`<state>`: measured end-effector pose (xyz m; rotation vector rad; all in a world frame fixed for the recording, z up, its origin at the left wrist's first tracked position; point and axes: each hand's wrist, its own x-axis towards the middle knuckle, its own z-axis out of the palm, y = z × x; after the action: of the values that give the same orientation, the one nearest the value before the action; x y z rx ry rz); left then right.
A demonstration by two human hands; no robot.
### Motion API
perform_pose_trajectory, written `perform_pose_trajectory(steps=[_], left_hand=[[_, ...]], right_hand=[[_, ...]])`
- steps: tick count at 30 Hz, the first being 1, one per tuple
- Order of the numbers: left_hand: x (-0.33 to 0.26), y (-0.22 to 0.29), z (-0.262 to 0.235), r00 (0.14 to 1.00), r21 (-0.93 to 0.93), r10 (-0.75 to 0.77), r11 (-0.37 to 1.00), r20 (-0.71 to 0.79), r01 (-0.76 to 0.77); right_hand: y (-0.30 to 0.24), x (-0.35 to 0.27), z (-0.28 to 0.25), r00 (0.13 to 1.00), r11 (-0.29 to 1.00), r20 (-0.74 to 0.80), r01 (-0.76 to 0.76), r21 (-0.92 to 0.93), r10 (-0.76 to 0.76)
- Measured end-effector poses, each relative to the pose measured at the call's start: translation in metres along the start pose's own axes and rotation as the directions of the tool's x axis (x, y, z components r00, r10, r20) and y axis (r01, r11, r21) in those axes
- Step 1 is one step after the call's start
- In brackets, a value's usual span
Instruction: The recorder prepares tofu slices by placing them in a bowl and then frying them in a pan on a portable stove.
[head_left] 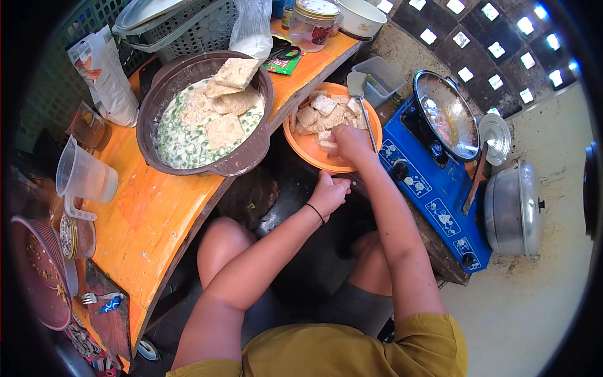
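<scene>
An orange basin (pixel 306 146) holds a heap of pale tempeh pieces (pixel 325 105). My right hand (pixel 350 144) reaches into it, fingers closed on a piece of tempeh (pixel 326 137) at the near side of the heap; the fingertips are partly hidden. Just below the basin's near rim is my left hand (pixel 330 195), its fingers curled; whatever may be inside them is hidden. To the left, a brown pot (pixel 242 160) contains white batter with chopped green onion (pixel 188 141). Several flat tempeh slices (pixel 225 131) lie in the batter, and one leans up at the pot's far rim.
A metal spatula (pixel 358 88) rests across the basin's right side. Further right stands a blue gas stove (pixel 414 169) bearing a wok (pixel 447 116), with a lidded aluminium pot (pixel 512 210) beside it. A measuring jug (pixel 88 173) and a package (pixel 103 78) stand on the orange table (pixel 147 220).
</scene>
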<state>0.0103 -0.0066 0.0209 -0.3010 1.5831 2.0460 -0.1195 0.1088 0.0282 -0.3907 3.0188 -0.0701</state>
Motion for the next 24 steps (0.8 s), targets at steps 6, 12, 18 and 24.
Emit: perform_pose_trajectory(steps=[6,12,18,24], left_hand=[[0.000,0.002,0.002,1.000,0.004,0.002,1.000,0.005,-0.002],[0.002,-0.001,-0.004,1.000,0.012,-0.004,1.000,0.003,0.004],[0.004,-0.002,0.003,0.999,0.006,0.006,1.000,0.036,-0.006],[0.008,-0.009,-0.002,0.999,-0.040,0.040,0.998,0.014,-0.040]], right_hand=[[0.016,0.002,0.004,0.974,0.996,0.229,-0.020,0.089,-0.001],[-0.012,-0.003,0.005,0.973,0.993,0.201,-0.107,-0.042,0.113],[0.021,0.005,0.006,0.972,0.992,0.233,0.016,0.127,-0.045],[-0.014,-0.029,-0.116,0.986,0.909,-0.153,0.121,0.400,-0.064]])
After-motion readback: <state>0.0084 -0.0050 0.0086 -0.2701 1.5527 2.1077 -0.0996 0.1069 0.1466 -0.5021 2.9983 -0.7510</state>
